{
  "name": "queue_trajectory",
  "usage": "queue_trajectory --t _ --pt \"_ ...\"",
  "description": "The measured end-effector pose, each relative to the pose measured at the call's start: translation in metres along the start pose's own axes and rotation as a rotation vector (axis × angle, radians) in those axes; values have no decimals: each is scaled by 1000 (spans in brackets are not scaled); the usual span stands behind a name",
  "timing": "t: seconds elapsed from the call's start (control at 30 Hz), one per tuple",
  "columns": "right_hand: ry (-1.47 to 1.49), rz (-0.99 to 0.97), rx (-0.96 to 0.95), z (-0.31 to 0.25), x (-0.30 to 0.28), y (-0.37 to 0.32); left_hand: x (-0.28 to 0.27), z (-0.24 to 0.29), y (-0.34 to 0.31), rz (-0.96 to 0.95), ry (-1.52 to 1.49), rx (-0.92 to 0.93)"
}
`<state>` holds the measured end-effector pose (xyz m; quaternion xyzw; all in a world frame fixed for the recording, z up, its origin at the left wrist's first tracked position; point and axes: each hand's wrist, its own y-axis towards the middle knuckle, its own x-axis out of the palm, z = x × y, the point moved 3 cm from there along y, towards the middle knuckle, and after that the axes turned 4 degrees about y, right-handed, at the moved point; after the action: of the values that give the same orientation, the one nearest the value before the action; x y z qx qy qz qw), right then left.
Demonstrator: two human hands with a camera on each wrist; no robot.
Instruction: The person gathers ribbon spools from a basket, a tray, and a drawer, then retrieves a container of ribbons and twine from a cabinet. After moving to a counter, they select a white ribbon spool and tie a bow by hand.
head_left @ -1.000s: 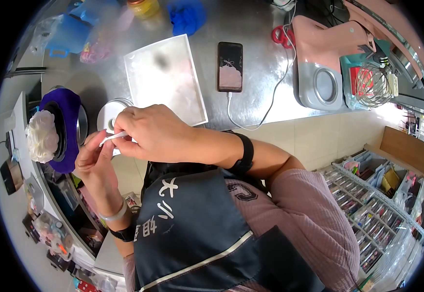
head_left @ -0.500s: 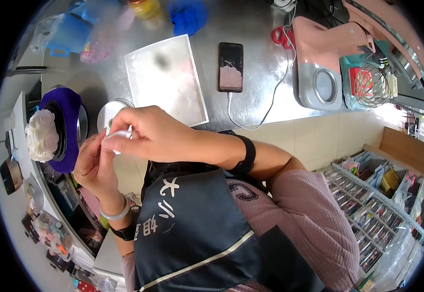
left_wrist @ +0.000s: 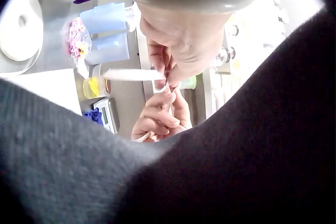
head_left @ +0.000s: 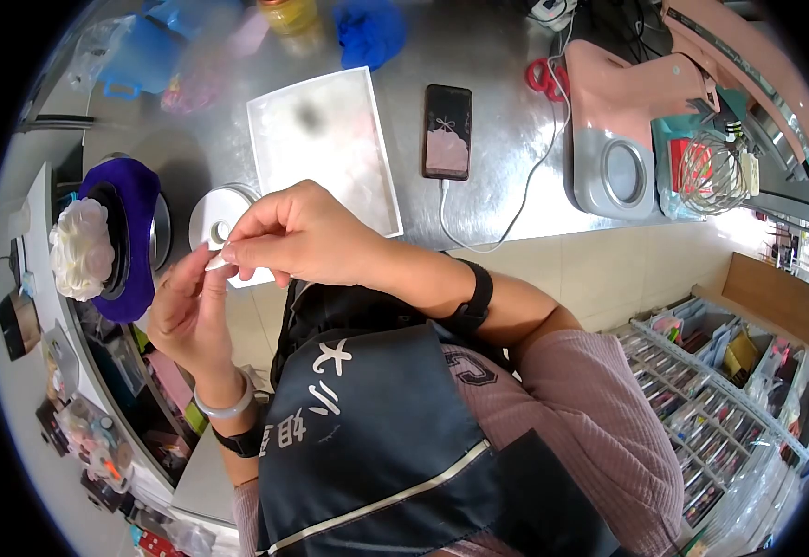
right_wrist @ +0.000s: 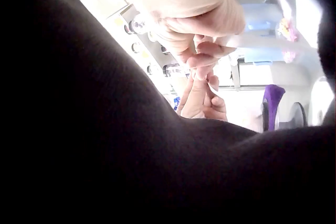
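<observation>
In front of the person, both hands meet fingertip to fingertip over a white ribbon (left_wrist: 131, 74), which stretches out as a flat strip in the left wrist view. My left hand (head_left: 189, 311) pinches it between thumb and fingers, palm turned up. From above, my right hand (head_left: 307, 237) grips it with thumb and index finger close to the left fingertips. A short white piece of it shows between them in the head view; the rest there is hidden by the fingers. Just behind the hands lies a white disc-shaped spool (head_left: 205, 218) with a central hole.
A white tray (head_left: 258, 139) and a phone (head_left: 448, 135) on a cable lie on the metal table (head_left: 506, 121). To the left, a white ruffled flower (head_left: 82, 251) stands against purple cloth (head_left: 140, 195). Red scissors (head_left: 543, 82) and a pink stand mixer (head_left: 608, 102) are at right.
The right hand's fingers have shifted along the ribbon, whose visible loop by the thumb has gone, leaving a short piece at the fingertips. The left hand still pinches it. The head view has shifted slightly.
</observation>
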<state>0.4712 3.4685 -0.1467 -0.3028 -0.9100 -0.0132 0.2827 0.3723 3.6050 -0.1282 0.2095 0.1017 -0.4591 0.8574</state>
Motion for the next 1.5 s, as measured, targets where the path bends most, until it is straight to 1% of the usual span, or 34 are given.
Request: queue_trajectory --t 0.03,0.07,0.1,0.13,0.17,0.23,0.37,0.53,0.57,0.63,0.67,0.7,0.73,0.77,0.8,0.83,0.87,0.9,0.93,1.0,1.03,1.1,1.13,1.17,1.23,1.27,1.33,1.4,1.47,1.5 --pt "5 -9 25 0 0 0 -2 -1 1 1 0 -1" --pt "4 -9 26 3 0 1 -3 -1 2 -49 30 44" --pt "3 38 -33 6 -1 2 -3 0 2 -99 61 88" --pt "1 85 -93 9 -3 3 -1 1 2 -98 61 87" --pt "1 85 -92 13 -2 4 2 3 2 -87 45 98" --pt "-138 144 -321 10 -2 2 5 4 3 -77 29 108" --pt "-96 169 -303 6 4 -4 6 5 3 -23 68 138" --pt "-335 244 -380 -2 7 -9 8 7 2 22 71 128" --pt "-334 242 -380 -3 6 -11 10 8 1 46 76 115" --pt "-551 251 -469 -9 8 -12 10 11 3 80 121 92" --pt "-512 270 -485 -5 8 -13 9 12 3 96 172 81" --pt "-460 266 -512 0 9 -10 7 7 4 110 149 61" --pt "-392 295 -577 -2 11 -10 9 8 4 105 154 58" --pt "-412 263 -498 -2 11 -9 9 14 7 94 176 64" --pt "-434 258 -493 -1 10 -9 10 19 10 74 70 26" --pt "-288 238 -426 -2 13 -9 10 20 12 74 -16 -4" --pt "-217 228 -390 0 13 -9 8 19 12 91 -51 -18" --pt "-212 225 -323 2 11 -9 8 17 12 84 -62 -18" --pt "-194 243 -320 1 13 -8 6 16 12 69 -82 -20" --pt "-121 240 -248 1 14 -6 2 19 12 49 -99 5" --pt "-128 213 -254 0 16 -5 -1 23 12 43 -74 -1" --pt "-177 238 -231 0 17 -4 -4 24 11 67 10 81" --pt "-187 219 -238 1 18 -3 -4 24 10 86 39 132" --pt "-172 209 -199 3 18 -2 -5 24 11 106 38 141" --pt "-120 200 -139 8 18 -1 -5 28 12 86 38 256" --pt "-130 184 -144 8 18 -1 -7 29 11 104 39 264" --pt "-131 215 -130 9 17 0 -9 31 10 46 56 184" --pt "-153 212 -150 7 19 1 -8 27 7 83 48 171" --pt "-83 228 -174 8 18 1 -9 24 6 138 -14 166" --pt "-104 251 -190 8 19 1 -9 22 5 137 -12 159"
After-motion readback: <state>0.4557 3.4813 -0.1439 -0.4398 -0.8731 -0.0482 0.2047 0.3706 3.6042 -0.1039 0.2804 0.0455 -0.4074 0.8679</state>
